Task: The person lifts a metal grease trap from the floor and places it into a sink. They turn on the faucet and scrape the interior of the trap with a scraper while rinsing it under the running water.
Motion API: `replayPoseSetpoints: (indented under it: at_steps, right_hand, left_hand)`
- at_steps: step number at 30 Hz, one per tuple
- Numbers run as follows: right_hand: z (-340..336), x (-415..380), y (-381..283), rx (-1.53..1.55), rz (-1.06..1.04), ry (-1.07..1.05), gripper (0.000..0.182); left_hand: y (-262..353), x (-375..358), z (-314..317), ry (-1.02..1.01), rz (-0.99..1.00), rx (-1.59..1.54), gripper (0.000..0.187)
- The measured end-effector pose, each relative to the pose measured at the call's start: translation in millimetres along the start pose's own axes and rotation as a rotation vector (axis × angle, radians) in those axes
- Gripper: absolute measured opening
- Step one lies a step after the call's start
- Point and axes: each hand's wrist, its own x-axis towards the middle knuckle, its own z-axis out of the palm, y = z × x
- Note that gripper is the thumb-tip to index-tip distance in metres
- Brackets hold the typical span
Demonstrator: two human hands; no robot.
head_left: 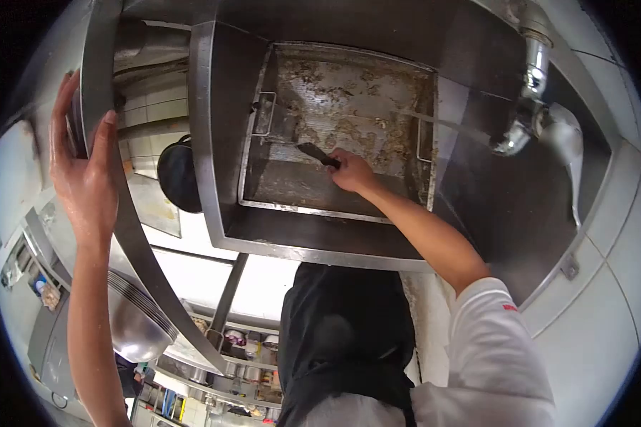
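Observation:
My right hand (350, 171) is closed around the dark handle of a scraper (313, 151). Its blade points left, low over a large rectangular metal pan (303, 208) with wire handles. Brown, crusty residue (335, 132) covers much of the pan's bottom. The pan lies inside a deep steel sink (224, 142). Over on the left, my left hand (85, 181) grips the edge of a steel shelf (98, 78), thumb on one side and fingers on the other.
A chrome faucet (523, 124) at the right sends a stream of water into the pan. Left of the sink hangs or stands a round black pan (179, 174). Stacked metal bowls (139, 324) sit at the lower left. A black apron (349, 320) covers my front.

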Motion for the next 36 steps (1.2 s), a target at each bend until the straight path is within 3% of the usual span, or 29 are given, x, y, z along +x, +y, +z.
replayPoseSetpoints:
  at_steps: [4,7,11,12,14,16,24,26,28,30,36]
  right_hand:
    - [-66,-64,-16,-0.344,-0.122,0.005,0.034]
    - [-103,-94,-13,-0.640,-0.084,-0.009,0.038]
    - [-144,-132,-28,-0.882,0.015,-0.119,0.039]
    - [-150,-138,-30,-0.902,0.015,-0.137,0.039]
    - [-160,-145,-37,-1.015,0.024,-0.150,0.036]
    - [-167,-147,-49,-1.056,0.044,-0.183,0.035]
    - [-158,-183,-75,-1.163,0.079,-0.228,0.034]
    - [-147,-190,-61,-1.034,0.151,-0.239,0.034]
    - [-142,-193,-42,-0.916,0.137,-0.183,0.034]
    - [-144,-188,-28,-0.762,0.137,-0.141,0.034]
    - [-151,-155,-21,-0.936,0.158,-0.289,0.031]
  left_hand:
    - [-12,0,-1,0.055,0.130,0.011,0.044]
    - [-18,-1,-2,0.079,0.134,0.027,0.044]
    - [-22,-4,-4,0.045,0.031,-0.030,0.044]
    - [21,-6,-10,0.036,-0.190,0.091,0.049]
    - [35,-9,-14,0.060,-0.179,0.086,0.048]
    - [32,-11,-17,0.112,-0.075,0.022,0.046]
    - [16,-12,-15,0.147,-0.077,0.022,0.044]
    - [16,-14,-18,0.157,-0.063,-0.013,0.043]
    - [6,-14,-20,0.142,0.075,-0.064,0.043]
    - [11,-15,-19,0.159,0.019,-0.022,0.044]
    - [19,-17,-20,0.142,-0.085,0.040,0.045]
